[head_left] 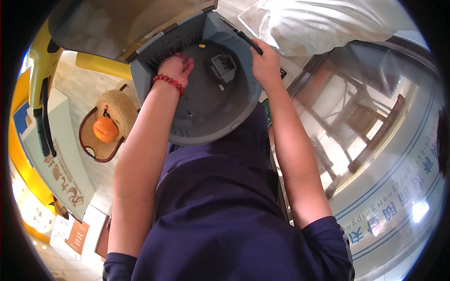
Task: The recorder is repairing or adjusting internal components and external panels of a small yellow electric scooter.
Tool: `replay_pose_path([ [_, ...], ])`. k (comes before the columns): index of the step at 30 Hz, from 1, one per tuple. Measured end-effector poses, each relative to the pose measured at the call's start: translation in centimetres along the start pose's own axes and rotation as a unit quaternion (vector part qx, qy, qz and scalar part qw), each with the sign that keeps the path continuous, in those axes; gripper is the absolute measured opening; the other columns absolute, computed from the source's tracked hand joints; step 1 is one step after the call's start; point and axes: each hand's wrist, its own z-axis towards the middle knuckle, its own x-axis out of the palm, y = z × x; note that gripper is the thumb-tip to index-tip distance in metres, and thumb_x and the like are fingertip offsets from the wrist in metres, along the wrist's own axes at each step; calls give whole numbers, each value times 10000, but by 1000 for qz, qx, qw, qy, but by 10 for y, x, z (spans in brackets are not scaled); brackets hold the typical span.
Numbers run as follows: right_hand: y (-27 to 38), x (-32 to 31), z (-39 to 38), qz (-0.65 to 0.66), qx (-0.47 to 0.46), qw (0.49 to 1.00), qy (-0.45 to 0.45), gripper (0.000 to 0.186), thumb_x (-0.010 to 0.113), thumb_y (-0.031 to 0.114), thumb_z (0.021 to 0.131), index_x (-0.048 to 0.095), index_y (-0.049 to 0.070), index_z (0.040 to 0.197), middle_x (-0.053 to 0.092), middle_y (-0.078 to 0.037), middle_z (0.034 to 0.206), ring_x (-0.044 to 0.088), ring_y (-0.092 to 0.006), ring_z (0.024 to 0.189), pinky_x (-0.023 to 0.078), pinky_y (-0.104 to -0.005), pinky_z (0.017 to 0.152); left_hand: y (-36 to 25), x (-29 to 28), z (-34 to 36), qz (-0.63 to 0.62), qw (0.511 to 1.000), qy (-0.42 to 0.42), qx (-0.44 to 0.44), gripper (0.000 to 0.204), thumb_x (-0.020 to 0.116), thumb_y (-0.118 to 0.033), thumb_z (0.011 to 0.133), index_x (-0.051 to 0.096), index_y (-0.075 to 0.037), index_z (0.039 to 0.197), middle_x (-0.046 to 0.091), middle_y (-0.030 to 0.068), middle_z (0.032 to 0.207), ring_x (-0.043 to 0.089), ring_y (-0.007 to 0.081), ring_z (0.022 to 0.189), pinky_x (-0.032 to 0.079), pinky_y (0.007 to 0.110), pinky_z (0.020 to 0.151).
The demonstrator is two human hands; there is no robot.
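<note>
Head view: grey plastic bin (206, 117) with raised lid (122, 23), held up close in front of person's dark blue shirt (211, 210).

Left hand (177, 68), red bead bracelet (168, 81) at wrist, reaches inside bin, fingers loosely curled against ribbed back wall, pinching nothing visible.

Right hand (265, 63) closed around bin's right rim beside black bar (247, 40).

White sack (323, 23) just beyond.

Straw hat (110, 124) well off left.

Left hand (177, 68) reaches inside grey bin (206, 117); right hand (265, 63) grips its rim.
</note>
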Motion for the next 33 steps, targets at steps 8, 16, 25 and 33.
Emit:
replay_pose_path([
  [8, 0, -1, 2, 6, 4, 1000, 2, 259, 553, 85, 817, 583, 10, 1063, 631, -179, 938, 612, -227, 860, 443, -289, 783, 6, 4, 9, -53, 998, -28, -3, 259, 481, -92, 900, 453, -31, 1151, 483, 121, 1098, 524, 245, 939, 475, 331, 834],
  [16, -1, -1, 1, -5, -9, 1000, 0, 268, 558, 92, 814, 584, 15, 1069, 632, -178, 933, 614, -236, 860, 443, -295, 785, 17, 13, 14, -159, 984, -72, 33, 210, 519, -135, 894, 495, -23, 1069, 528, 94, 968, 546, 210, 859, 502, 307, 746],
  [25, 0, -1, -1, -5, -4, 1000, -4, 267, 552, 106, 820, 586, 24, 1072, 629, -179, 950, 611, -237, 881, 440, -295, 794, 13, 0, 18, -107, 992, -66, -14, 108, 483, -73, 848, 493, 5, 921, 563, 101, 822, 570, 171, 660, 478, 235, 550],
  [33, 4, -2, 0, 11, 14, 1000, -3, 265, 555, 95, 801, 591, 20, 1053, 623, -195, 937, 606, -294, 878, 449, -318, 783, 23, 1, -25, 228, 968, 17, 105, 196, 543, -146, 785, 532, 10, 903, 588, 99, 747, 598, 180, 644, 483, 279, 541],
])
